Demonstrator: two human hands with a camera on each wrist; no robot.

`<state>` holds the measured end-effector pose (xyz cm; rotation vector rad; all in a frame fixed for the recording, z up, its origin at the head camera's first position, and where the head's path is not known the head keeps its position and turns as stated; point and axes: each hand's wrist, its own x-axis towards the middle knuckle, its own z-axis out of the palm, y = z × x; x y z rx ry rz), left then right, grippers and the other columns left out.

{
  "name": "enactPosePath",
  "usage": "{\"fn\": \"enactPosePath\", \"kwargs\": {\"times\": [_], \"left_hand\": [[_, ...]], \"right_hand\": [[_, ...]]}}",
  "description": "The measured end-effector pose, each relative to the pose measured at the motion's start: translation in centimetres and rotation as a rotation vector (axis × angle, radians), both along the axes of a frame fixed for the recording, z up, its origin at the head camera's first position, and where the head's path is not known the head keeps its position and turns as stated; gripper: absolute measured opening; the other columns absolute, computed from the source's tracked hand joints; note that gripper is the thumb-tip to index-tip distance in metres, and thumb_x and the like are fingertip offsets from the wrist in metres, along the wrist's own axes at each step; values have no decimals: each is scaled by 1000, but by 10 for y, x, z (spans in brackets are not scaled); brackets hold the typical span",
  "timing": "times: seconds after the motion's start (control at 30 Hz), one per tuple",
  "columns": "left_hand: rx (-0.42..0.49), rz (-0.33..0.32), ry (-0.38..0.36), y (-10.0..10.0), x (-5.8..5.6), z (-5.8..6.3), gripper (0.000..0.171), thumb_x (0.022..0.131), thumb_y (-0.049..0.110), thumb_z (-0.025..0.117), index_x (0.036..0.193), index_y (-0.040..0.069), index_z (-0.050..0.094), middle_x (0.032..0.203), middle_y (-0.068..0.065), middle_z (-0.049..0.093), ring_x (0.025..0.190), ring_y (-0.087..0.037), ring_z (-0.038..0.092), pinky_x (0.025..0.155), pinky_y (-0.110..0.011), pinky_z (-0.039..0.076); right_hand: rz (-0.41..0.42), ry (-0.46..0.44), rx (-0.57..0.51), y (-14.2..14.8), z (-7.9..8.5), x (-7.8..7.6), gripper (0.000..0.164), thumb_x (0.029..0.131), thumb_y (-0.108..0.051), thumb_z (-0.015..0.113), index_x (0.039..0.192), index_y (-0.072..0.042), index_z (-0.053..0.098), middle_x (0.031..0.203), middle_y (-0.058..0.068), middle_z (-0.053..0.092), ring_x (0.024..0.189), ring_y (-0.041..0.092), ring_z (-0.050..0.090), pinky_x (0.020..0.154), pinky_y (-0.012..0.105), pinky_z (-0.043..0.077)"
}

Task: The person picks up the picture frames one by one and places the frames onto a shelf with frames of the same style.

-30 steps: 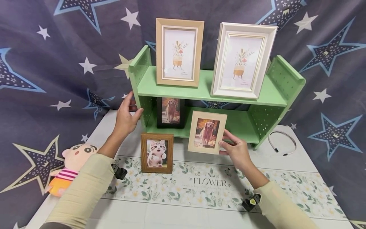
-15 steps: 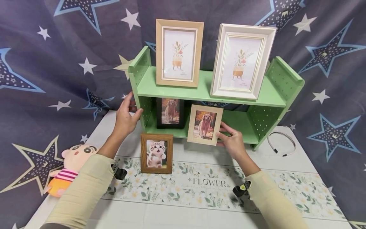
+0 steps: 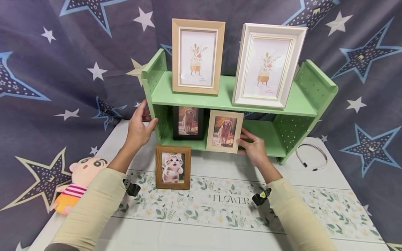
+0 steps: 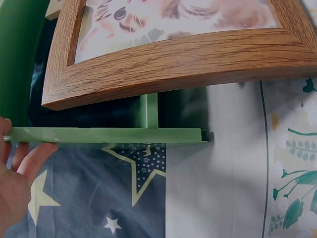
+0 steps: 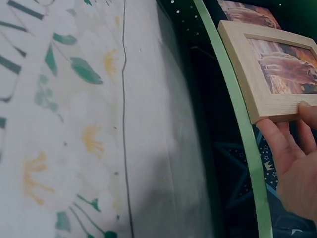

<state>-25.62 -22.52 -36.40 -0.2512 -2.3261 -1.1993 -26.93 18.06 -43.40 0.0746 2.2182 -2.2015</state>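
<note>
My right hand point(image 3: 255, 148) pinches the right edge of a pale wooden photo frame point(image 3: 209, 139) with a dog picture. That frame stands upright at the front edge of the green two-tier shelf's point(image 3: 260, 139) lower level; in the right wrist view its bottom corner overlaps the shelf edge. My left hand point(image 3: 140, 127) rests against the outer side of the shelf's left panel point(image 4: 124, 134), its thumb by the front edge. Beside the pale frame, deeper on that level, stands a black frame point(image 3: 201, 125) with a similar dog picture. A brown frame point(image 3: 159, 167) with a kitten stands on the table in front.
A tan frame point(image 3: 176, 55) and a white frame point(image 3: 238, 66) stand on the upper level. A plush toy point(image 3: 82, 174) sits at the left, and a headband point(image 3: 320, 151) lies at the right. A flower-print runner point(image 3: 216, 216) crosses the table, before a starry curtain point(image 3: 119, 42).
My right hand has carried the pale frame back and slightly left, from in front of the shelf to the lower level's front edge. The left hand has stayed at the panel.
</note>
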Motion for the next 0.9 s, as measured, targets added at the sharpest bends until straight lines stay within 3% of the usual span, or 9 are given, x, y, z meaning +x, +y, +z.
{"fn": "enactPosePath", "kwargs": {"times": [0.5,0.9], "left_hand": [[26,-23,8,2,-1,2,70,97,5,66,159,13,35,123,-27,60,106,-41,65,70,-1,42],[23,-16,11,1,0,1,71,96,4,67,159,13,35,123,-27,60,105,-41,66,70,0,41]], "right_hand": [[-8,-4,50,-2,7,-5,59,98,-2,65,152,-22,50,119,5,55,83,13,74,78,34,63],[-18,32,130,-5,5,-4,60,97,-4,67,152,-23,50,122,8,59,81,5,72,78,31,64]]}}
